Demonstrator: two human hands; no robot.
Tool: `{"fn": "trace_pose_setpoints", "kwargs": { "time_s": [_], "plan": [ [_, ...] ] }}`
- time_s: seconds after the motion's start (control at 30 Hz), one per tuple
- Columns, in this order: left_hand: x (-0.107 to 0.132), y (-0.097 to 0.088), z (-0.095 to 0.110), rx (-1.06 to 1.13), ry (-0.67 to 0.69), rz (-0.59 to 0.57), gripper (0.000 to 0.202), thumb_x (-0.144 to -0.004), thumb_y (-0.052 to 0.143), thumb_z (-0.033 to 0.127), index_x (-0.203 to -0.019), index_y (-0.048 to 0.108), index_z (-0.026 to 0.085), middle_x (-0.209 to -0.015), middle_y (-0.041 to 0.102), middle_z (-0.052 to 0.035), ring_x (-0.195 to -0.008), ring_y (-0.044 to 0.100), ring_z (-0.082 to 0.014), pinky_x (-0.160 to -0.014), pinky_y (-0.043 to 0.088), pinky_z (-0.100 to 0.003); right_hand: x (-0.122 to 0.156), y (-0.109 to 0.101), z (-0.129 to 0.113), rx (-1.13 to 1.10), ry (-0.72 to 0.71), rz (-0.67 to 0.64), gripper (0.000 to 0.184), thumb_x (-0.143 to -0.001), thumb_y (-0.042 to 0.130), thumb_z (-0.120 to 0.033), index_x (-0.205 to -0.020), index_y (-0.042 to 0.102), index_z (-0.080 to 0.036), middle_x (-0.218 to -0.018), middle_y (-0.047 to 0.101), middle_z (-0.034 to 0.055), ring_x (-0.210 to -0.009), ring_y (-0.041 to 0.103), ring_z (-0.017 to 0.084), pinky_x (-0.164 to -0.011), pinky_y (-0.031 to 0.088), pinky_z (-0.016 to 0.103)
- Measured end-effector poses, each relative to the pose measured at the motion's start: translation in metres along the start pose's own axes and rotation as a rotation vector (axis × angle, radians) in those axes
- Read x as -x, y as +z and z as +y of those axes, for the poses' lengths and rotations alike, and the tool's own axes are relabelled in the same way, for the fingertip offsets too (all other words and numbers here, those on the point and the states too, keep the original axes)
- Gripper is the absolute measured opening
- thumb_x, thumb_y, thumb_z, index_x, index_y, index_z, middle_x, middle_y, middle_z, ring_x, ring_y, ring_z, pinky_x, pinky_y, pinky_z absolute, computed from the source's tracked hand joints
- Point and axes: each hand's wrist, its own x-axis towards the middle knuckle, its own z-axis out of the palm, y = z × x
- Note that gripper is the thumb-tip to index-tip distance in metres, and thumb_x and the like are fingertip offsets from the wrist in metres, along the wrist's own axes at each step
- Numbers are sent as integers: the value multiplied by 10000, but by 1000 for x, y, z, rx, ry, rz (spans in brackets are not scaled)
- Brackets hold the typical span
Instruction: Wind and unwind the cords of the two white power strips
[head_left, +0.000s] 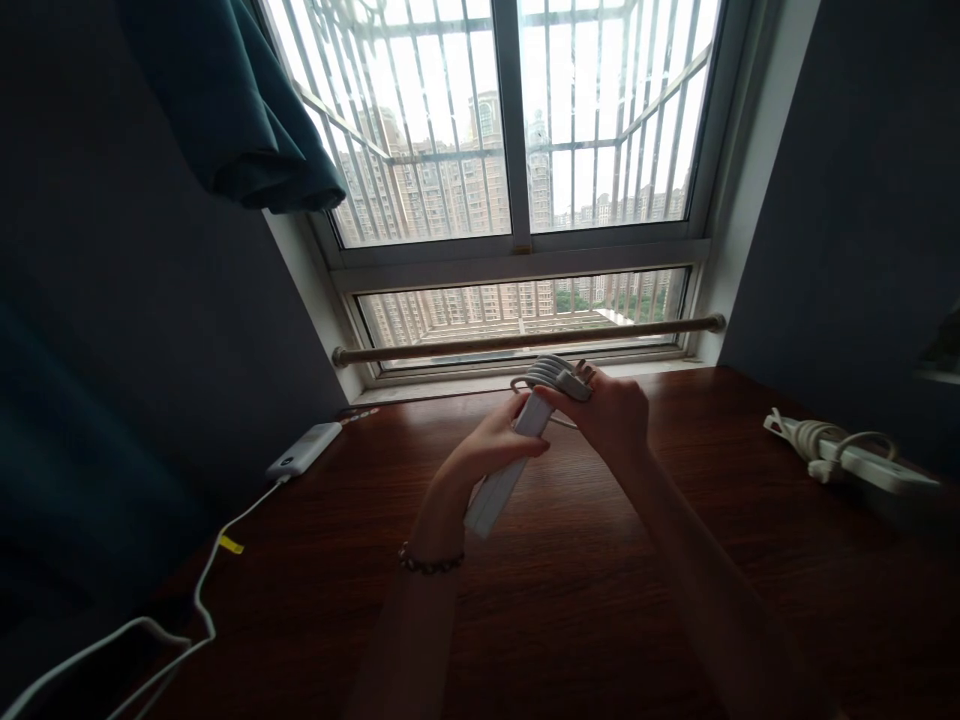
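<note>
Above the wooden tabletop I hold a white power strip [497,497], tilted with its far end raised. My left hand [480,450] is closed around its middle, the thumb lying across the top. A white cord [551,371] is wound in several turns about the far end. My right hand [619,408] pinches the cord's plug [574,385] beside those turns, its fingers partly hidden behind. A thin loop of cord hangs just below the right hand.
Another power strip [885,466] with a wrapped cord lies at the table's right. On the left, a white device [304,449] has a white cable [201,590] running toward me. A window [517,230] with a rod [525,342] across it stands behind the wooden table [600,620].
</note>
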Motion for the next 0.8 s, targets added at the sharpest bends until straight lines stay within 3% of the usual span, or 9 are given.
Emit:
{"fn": "trace_pose_setpoints", "kwargs": {
  "time_s": [0.07,0.17,0.23,0.3,0.4,0.57,0.8],
  "plan": [
    [0,3,3,22,9,-39,549,-626,632,154,-1162,509,154,-1057,576,-59,-962,522,-216,-833,405,-327,-1,-6,1,141,23,50,525,-643,567,-700,-735,665,-193,-558,585,61,-551,561,189,-505,315,254],
    [1,9,5,18,-15,-49,667,-618,654,159,-1253,450,184,-1050,570,-57,-912,530,-203,-779,415,-314,-7,-13,12,150,59,72,531,-641,569,-698,-694,663,-177,-700,604,92,-592,568,185,-515,332,263],
    [2,13,4,51,-65,-58,823,-614,670,160,-1356,317,223,-1056,554,-61,-821,535,-169,-695,419,-290,-13,-14,23,25,106,7,513,-621,599,-677,-639,647,-167,-718,602,76,-595,562,171,-513,341,259],
    [3,15,3,86,-88,-74,917,-615,679,156,-1398,213,262,-1049,538,-58,-727,512,-126,-614,400,-256,-20,-13,33,-203,168,-127,487,-591,639,-643,-594,630,-156,-609,577,33,-552,539,151,-490,340,247],
    [5,15,5,125,-45,-115,912,-626,670,136,-1393,205,302,-1009,532,-39,-655,465,-89,-558,371,-227,-26,-13,40,-587,244,-229,438,-579,681,-566,-579,628,-132,-516,553,4,-497,504,121,-464,352,233],
    [11,4,12,167,-21,-158,886,-637,663,131,-1380,210,303,-1079,520,-59,-736,515,-124,-623,419,-252,-28,-20,38,-901,383,-26,375,-565,728,-466,-500,548,-144,-463,506,-23,-418,419,66,-408,344,208],
    [0,3,-8,77,78,-178,683,-615,686,158,-1246,431,214,-1073,533,-63,-957,501,-208,-754,434,-286,-33,-26,41,-943,419,363,344,-528,763,-418,-582,555,-149,-511,522,-25,-444,460,92,-380,372,225]
  ]
}}
